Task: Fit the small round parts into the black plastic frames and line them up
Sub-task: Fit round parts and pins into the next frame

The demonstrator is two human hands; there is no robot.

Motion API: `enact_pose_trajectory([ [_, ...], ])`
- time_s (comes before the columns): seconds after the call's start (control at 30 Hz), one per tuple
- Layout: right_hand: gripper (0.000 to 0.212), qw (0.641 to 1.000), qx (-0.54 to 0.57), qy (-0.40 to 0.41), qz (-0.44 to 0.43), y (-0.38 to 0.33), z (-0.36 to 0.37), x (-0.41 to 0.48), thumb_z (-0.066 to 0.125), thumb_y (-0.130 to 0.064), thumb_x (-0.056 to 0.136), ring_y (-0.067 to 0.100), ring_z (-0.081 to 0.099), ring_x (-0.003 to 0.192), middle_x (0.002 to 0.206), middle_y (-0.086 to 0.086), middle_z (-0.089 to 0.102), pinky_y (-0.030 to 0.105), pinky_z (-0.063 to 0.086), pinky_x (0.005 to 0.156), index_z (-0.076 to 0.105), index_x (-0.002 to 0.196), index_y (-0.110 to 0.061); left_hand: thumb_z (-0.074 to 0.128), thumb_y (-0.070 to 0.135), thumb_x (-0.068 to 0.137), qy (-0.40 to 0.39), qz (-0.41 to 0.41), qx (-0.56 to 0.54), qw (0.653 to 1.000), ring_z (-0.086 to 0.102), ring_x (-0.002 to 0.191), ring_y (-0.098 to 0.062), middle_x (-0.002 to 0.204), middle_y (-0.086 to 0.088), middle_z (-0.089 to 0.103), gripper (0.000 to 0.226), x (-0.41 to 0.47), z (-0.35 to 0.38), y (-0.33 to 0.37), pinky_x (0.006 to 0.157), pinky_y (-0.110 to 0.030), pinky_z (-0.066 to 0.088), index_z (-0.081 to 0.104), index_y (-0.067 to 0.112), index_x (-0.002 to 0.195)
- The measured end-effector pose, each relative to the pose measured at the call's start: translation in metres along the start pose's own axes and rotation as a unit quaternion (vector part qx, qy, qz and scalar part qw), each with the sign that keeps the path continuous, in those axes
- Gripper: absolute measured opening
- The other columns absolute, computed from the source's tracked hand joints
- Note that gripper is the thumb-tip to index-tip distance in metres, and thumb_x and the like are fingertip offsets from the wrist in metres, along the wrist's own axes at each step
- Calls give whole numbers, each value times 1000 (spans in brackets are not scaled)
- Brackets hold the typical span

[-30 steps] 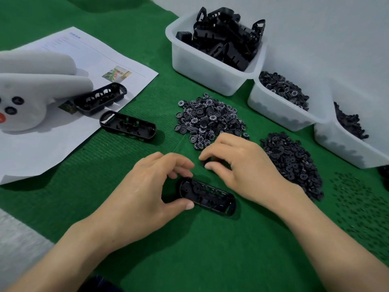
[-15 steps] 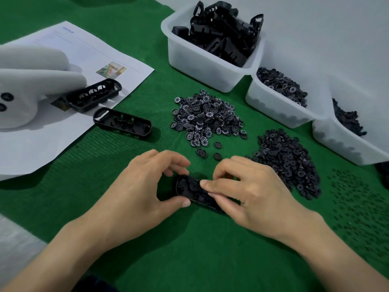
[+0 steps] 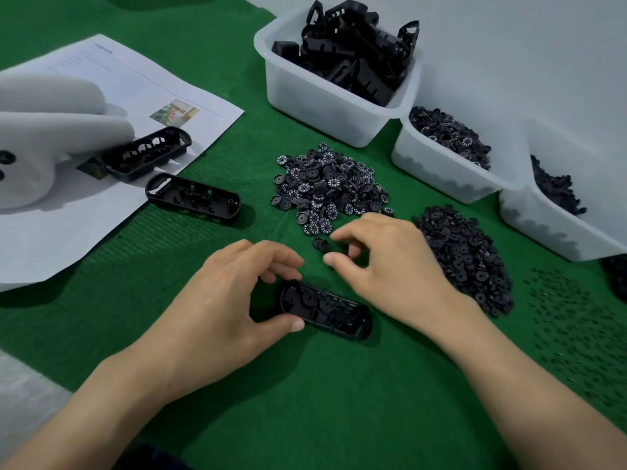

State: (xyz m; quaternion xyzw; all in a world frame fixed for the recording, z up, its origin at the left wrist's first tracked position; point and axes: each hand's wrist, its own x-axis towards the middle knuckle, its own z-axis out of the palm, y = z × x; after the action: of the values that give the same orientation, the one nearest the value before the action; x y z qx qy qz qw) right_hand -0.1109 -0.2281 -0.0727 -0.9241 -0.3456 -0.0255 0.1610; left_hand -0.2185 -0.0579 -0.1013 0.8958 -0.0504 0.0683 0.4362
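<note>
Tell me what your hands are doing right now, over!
Left hand grips long black plastic frame on green mat. Right hand curls at loose small black round parts; pinch unclear. Nothing blocks the frame.

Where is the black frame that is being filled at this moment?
In the head view the black frame lies centre on the green mat, its left end held by the left hand, the right hand just behind it.

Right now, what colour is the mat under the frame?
The mat is green; head view shows it best.
</note>
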Motion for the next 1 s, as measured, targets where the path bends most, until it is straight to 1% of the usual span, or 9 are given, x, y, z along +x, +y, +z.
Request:
enact_pose_trajectory([
  [0.07,17,1000,-1,3,8,-4,7,4,64,-33,81,14,53,75,74,-9,51,36,48,74,66,91,-20,76,38,62,0,0,-1,1000,50,94,1,94,28,57,47,0,0,0,83,-10,37,51,38,102],
  [0.17,7,1000,15,13,7,-4,4,2,66,-26,78,10,52,69,71,-9,52,33,47,69,65,80,-20,75,39,62,3,2,-4,1000,51,94,0,94,27,58,48,0,0,0,84,-12,38,51,37,103],
  [0.27,7,998,48,7,-26,2,-11,-14,67,-23,76,5,49,61,69,-8,56,27,44,61,68,77,-17,76,37,62,6,3,-4,1000,51,94,0,95,27,58,49,-1,1,-1,83,-13,38,52,35,104],
  [0.33,11,996,54,-29,-65,2,-19,-29,65,-24,76,8,54,63,70,-6,59,28,48,61,70,80,-15,75,39,62,7,3,-3,1000,51,94,0,95,27,58,49,0,1,-1,84,-13,38,51,36,104],
  [0.47,14,992,-12,-43,-120,-2,-21,-49,66,-21,77,19,61,66,75,0,63,35,53,57,72,85,-12,75,40,62,9,6,2,1000,51,94,-2,94,27,58,49,0,1,-1,83,-13,38,52,36,105],
  [0.73,10,973,-111,-41,-196,-8,-21,-46,67,-18,80,22,53,57,67,3,58,32,45,42,71,78,-9,77,36,61,14,4,-2,1000,52,93,-2,93,25,60,48,0,2,-1,82,-13,39,51,37,102],
  [0.87,12,968,-136,-75,-200,-10,-24,-44,66,-19,81,22,53,58,68,2,57,31,46,43,70,75,-9,77,37,61,17,5,-4,1000,53,91,-2,93,24,61,48,0,2,0,81,-14,39,53,36,103],
  [0.93,11,977,-83,-110,-163,-8,-27,-41,68,-19,79,22,59,65,75,1,62,37,52,52,74,87,-14,73,43,61,18,4,-10,1000,53,91,-1,93,24,61,47,0,1,0,80,-13,40,53,35,102],
  [1.0,21,988,6,-118,-102,-2,-31,-38,69,-16,79,18,62,73,82,-2,66,39,54,67,72,100,-18,68,48,60,16,6,-9,1000,53,91,-1,93,25,61,47,0,1,1,80,-12,39,53,36,103],
])
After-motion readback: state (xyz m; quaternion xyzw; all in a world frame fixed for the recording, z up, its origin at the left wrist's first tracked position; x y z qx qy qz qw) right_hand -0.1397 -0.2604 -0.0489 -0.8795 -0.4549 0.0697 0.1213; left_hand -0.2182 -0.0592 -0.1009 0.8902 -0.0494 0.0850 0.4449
